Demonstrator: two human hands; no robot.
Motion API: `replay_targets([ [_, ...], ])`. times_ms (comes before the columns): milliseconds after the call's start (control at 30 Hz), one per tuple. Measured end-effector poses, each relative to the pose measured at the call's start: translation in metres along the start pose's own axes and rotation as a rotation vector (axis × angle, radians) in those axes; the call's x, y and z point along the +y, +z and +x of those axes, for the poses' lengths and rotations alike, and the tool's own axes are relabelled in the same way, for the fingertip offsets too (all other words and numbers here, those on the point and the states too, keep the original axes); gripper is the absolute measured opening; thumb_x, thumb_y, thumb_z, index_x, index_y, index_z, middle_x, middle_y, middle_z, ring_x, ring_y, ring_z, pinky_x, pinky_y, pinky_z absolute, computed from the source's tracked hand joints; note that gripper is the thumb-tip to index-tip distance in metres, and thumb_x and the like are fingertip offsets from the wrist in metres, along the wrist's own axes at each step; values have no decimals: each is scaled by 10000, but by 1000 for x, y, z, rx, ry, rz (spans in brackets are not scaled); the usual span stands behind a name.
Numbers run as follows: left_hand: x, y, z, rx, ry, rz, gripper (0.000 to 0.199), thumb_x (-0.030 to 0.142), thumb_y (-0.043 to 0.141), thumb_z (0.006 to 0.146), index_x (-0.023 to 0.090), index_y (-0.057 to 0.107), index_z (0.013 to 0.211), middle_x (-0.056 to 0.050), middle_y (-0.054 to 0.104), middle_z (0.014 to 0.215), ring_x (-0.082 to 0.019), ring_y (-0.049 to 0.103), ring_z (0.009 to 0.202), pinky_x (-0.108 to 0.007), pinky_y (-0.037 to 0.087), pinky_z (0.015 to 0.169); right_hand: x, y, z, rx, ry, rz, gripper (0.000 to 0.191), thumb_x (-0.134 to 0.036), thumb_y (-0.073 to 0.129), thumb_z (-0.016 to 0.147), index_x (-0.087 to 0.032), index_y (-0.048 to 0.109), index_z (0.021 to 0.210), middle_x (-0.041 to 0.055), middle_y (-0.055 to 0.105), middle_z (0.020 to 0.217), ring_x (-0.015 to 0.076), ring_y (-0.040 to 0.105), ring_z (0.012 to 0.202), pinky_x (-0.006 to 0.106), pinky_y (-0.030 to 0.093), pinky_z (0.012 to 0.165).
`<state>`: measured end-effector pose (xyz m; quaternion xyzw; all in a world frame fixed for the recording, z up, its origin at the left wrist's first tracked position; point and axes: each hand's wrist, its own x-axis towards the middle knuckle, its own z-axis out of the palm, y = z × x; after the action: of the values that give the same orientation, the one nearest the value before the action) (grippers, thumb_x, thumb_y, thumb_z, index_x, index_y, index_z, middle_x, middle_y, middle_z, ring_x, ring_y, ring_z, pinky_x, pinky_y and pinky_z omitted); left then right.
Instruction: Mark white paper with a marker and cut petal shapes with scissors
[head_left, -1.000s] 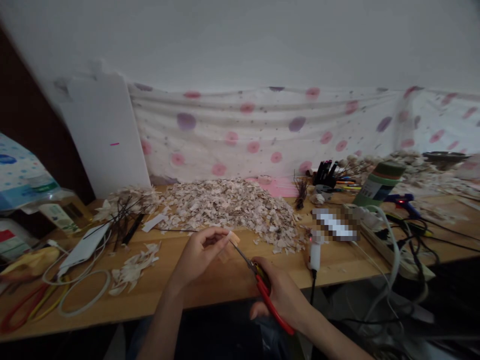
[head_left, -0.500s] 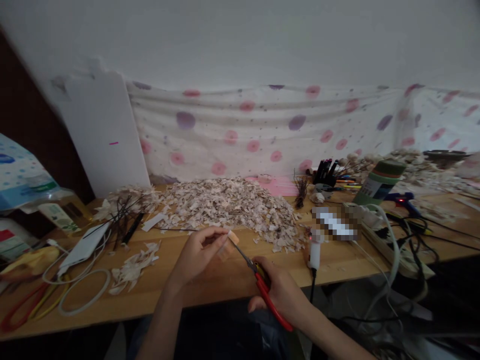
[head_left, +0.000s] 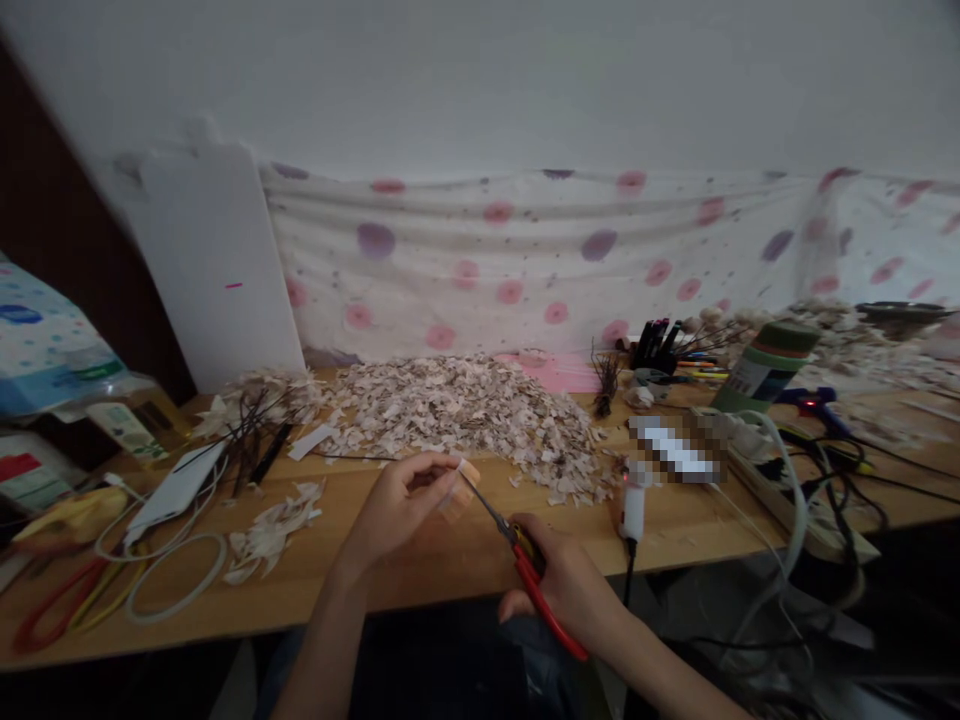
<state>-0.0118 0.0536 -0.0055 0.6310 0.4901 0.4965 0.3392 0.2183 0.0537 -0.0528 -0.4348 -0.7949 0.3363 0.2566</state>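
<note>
My left hand [head_left: 405, 505] pinches a thin, pale, orange-tinted piece [head_left: 466, 474] between thumb and fingers, above the front of the wooden table. I cannot make out what the piece is made of. In my right hand [head_left: 559, 570] is a pair of scissors [head_left: 534, 585] with red handles. Their blades point up and left, and the tips meet the pale piece near my left fingertips. Whether the blades are fully closed is too small to tell. Behind both hands spreads a wide heap of dry, pale flakes [head_left: 457, 400].
A small pile of shreds [head_left: 274, 530], a white power bank [head_left: 176, 490] with cable and another red-handled tool [head_left: 56, 605] lie left. To the right are a white plug-like device [head_left: 632, 510], a power strip [head_left: 780, 500], a green bottle [head_left: 769, 365] and a blue glue gun [head_left: 814, 400].
The whole view has shifted slightly, with the table things appearing a little further right. Both hands keep nearly the same pose, the scissor tips still at the pale piece.
</note>
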Motion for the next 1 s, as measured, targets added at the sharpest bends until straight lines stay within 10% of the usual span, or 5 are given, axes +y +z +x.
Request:
replay_targets([
  [633, -4, -7, 1, 25, -17, -26, 253, 333, 637, 832, 174, 723, 1010, -76, 759, 1012, -199, 699, 913, -305, 551, 806, -3, -3, 1, -108, -33, 9, 882, -637, 821, 555, -128, 521, 1210, 142, 711, 968, 368, 659, 930, 415, 506, 814],
  [1000, -54, -51, 13, 52, -172, 274, 194, 139, 706, 707, 184, 771, 884, -50, 786, 926, -200, 719, 860, -285, 547, 779, 62, 3, 11, 121, -106, -57, 709, -700, 620, 701, -181, 601, 1183, 142, 761, 934, 374, 721, 805, 397, 575, 653],
])
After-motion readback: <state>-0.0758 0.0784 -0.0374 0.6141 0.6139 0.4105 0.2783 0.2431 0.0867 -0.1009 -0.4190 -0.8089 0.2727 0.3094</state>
